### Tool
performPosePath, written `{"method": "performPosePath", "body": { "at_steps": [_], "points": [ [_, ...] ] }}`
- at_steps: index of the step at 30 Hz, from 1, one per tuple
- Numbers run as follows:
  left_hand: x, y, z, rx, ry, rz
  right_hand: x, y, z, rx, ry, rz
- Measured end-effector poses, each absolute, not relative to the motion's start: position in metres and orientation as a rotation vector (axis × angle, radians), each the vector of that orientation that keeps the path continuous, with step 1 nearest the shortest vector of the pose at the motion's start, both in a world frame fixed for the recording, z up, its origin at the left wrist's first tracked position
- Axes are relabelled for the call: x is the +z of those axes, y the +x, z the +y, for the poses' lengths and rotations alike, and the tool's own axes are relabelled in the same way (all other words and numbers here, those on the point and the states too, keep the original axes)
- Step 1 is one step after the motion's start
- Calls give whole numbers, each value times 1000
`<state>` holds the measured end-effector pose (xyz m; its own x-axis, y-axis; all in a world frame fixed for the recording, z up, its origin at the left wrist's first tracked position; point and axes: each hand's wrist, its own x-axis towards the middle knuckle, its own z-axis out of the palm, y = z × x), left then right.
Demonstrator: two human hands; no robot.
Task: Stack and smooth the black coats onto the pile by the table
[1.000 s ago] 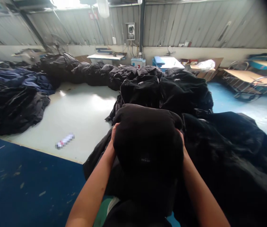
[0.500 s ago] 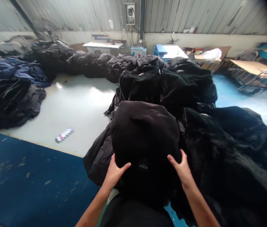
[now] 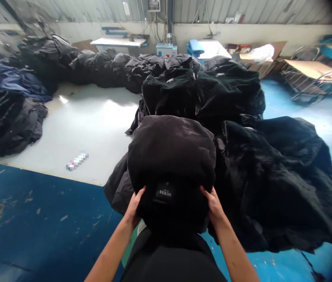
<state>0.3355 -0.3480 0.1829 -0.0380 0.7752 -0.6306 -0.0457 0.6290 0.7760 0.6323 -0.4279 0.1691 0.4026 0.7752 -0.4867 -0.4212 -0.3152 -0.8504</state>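
Note:
In front of me is a black garment (image 3: 171, 152) with a soft, rounded upper part and a dark label (image 3: 165, 192) reading GUESS, seen upside down. My left hand (image 3: 135, 201) grips its left edge, thumb on top and the other fingers mostly hidden beneath. On the opposite edge, my right hand (image 3: 213, 201) holds the cloth in the same way. The label lies between both hands. Grey-black fabric (image 3: 120, 188) sticks out under the garment on the left.
A large black garment (image 3: 274, 184) lies close on the right. More black garments (image 3: 171, 92) are heaped behind. Dark clothing piles (image 3: 7, 121) sit at the left of a white tabletop (image 3: 89, 113), which bears a blurred-out small item (image 3: 77, 160). A trolley (image 3: 315, 78) stands far right.
My hands have closed on the garment's edges and moved slightly nearer each other. The label now shows more fully and flatter. My view has tilted a little downward.

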Motion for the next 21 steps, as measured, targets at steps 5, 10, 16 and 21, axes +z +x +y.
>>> {"method": "performPosePath", "body": {
  "at_steps": [5, 10, 16, 21],
  "points": [
    [149, 311, -360, 703, 956, 1734, 139, 627, -439, 947, -1751, -563],
    [160, 300, -339, 977, 1262, 1817, 162, 632, -425, 564, -1890, -674],
    [221, 338, -229, 1020, 1854, 1594, 216, 661, -320, 243, -1844, -1191],
    [241, 370, -105, 888, 1573, 1595, 230, 704, -210, 338, -2016, -1152]
  ]
}}
